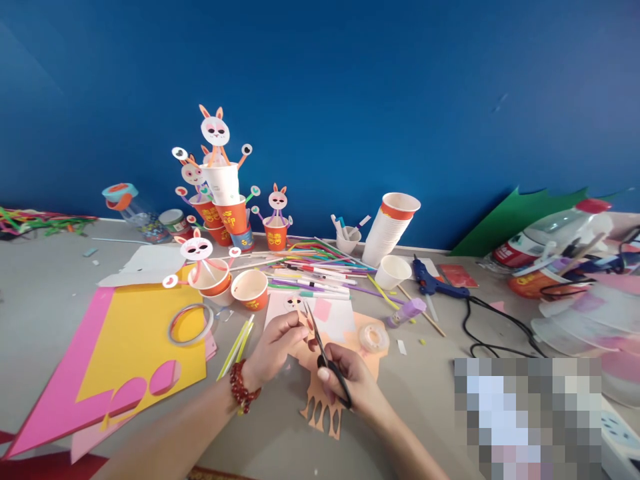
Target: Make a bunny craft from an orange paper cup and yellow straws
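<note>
My right hand (pixel 353 380) grips a pair of scissors (pixel 342 385) by the black handles, blades pointing up and away from me. The blades nearly meet at a small piece of peach paper (pixel 309 323) pinched in the fingers of my left hand (pixel 277 347); its exact shape is partly hidden. Beneath both hands lies a peach paper sheet (pixel 320 387) with a row of cut-out gaps along its near edge. Just beyond my left fingers, a round white rabbit face (pixel 293 304) rests on white paper (pixel 345 313).
Rabbit-topped paper cups (pixel 277 235) stand at the back left. Yellow card (pixel 150 347) and a grey tape ring (pixel 173 327) lie left. Markers (pixel 325 283) spread across the middle. Clear tape (pixel 373 338), a glue stick (pixel 407 312) and a corded glue gun (pixel 440 285) are right.
</note>
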The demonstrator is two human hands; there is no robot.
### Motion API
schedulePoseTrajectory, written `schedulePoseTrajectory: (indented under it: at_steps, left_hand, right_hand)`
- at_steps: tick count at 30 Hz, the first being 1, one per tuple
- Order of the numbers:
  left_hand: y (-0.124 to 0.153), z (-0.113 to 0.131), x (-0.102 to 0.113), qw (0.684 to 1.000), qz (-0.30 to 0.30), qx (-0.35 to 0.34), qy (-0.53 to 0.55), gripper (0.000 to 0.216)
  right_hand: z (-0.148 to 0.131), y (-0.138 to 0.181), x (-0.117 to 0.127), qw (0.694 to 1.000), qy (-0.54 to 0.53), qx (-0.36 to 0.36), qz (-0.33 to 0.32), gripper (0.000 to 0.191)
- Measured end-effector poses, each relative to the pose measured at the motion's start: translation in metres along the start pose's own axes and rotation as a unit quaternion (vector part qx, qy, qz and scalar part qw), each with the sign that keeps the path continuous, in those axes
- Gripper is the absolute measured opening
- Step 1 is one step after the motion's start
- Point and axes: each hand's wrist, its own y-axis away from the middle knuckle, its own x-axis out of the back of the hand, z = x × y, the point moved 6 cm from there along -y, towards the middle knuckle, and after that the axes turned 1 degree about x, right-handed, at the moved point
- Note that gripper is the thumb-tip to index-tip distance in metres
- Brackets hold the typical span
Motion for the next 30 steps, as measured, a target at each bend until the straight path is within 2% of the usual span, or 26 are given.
schedulePoseTrajectory:
  at_steps: [30]
  left_hand:
    - [-0.0003, -0.0067, 0.0023, 0.999, 0.010, 0.004, 0.038, 0.021]
  right_hand:
    - [0.0015, 0.0008, 0.0029, 1.000, 0.024, -0.003, 0.014, 0.062]
